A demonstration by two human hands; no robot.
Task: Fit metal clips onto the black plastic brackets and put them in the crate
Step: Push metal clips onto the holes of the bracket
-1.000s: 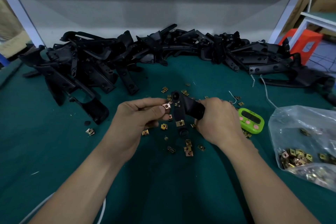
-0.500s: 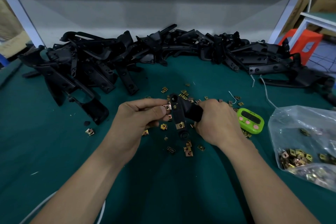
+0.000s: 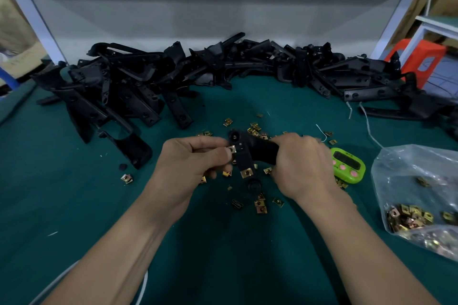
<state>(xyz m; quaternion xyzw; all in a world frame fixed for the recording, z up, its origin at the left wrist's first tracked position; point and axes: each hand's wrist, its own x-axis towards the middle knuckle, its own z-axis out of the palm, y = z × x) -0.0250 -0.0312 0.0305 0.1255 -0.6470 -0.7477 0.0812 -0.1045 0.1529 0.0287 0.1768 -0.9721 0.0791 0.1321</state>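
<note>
While the right hand (image 3: 301, 164) grips the black bracket (image 3: 247, 153), the left hand (image 3: 190, 163) pinches a metal clip (image 3: 232, 149) against it.

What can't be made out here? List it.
Head view:
The crate: nowhere in frame.
The held bracket: its right end is buried in the right hand.
The clip pinched by the left hand: thumb covers it; seating unclear.
The clip bag: cut by the right edge.
</note>
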